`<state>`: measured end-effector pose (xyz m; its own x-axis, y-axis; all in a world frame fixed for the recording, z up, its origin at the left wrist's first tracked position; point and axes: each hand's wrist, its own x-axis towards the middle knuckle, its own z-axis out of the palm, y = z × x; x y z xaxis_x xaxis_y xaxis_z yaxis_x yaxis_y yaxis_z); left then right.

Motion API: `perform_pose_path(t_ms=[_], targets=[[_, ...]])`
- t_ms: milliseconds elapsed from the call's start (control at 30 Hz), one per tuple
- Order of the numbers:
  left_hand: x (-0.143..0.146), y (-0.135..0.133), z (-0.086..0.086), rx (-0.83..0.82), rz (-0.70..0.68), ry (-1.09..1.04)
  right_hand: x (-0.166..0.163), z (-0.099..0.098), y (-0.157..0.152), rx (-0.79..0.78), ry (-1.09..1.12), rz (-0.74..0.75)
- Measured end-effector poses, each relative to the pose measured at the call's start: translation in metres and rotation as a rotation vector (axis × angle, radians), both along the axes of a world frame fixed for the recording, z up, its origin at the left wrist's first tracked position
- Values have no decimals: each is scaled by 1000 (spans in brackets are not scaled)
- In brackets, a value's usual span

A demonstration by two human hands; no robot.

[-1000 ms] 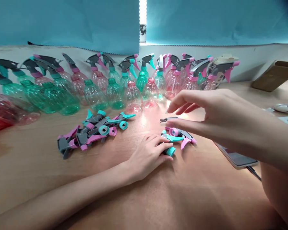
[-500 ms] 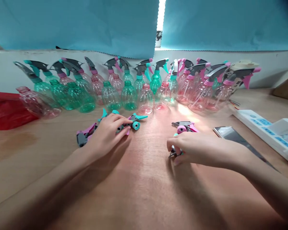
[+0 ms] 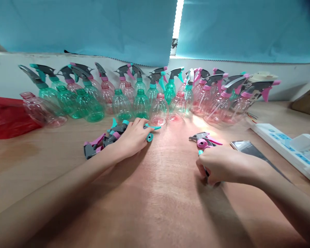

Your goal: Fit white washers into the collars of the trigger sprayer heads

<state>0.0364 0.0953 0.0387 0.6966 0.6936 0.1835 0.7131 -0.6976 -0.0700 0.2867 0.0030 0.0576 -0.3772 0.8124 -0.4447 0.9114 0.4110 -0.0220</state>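
Observation:
My left hand [image 3: 133,137] rests on a pile of loose spray heads [image 3: 103,141], grey with pink or teal triggers, its fingers curled over a teal-trigger head [image 3: 151,128]. My right hand [image 3: 218,164] is closed around a teal and grey spray head on the wooden table [image 3: 157,199], just in front of a pink-trigger head [image 3: 205,140]. Behind them stand several pink and green clear spray bottles [image 3: 142,100], some capped with heads and some open, such as a pink open bottle [image 3: 158,110].
A red plastic bag [image 3: 7,119] and a toppled pink bottle [image 3: 42,110] lie at the left. A phone [image 3: 244,146] and a white power strip [image 3: 281,146] sit at the right, with a cardboard box [image 3: 307,101] beyond. Blue cloth hangs behind.
My left hand moved from the small group of heads at the centre to the pile on the left. My right hand dropped to the table and closed on a teal spray head.

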Motion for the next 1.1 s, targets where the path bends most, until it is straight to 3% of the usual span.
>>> perform_pose_path(t_ms=[200, 400, 533, 700, 833, 967, 1100], targets=[[1, 11, -10, 6, -26, -1, -3, 6, -2, 87, 85, -28], [6, -8, 3, -5, -87, -152, -27, 3, -2, 237, 287, 28], [9, -24, 11, -55, -136, -303, -56, -17, -13, 290, 432, 118], [2, -50, 9, -171, -155, -653, -90, -55, -44, 276, 636, 308], [-9, -72, -8, -409, -95, -749, -100, -75, -55, 347, 730, 334], [-18, -75, -27, -736, 107, -924, -102, -82, -53, 392, 773, 325], [-21, -70, -30, -817, 211, -1005, -102, -80, -49, 415, 791, 344]])
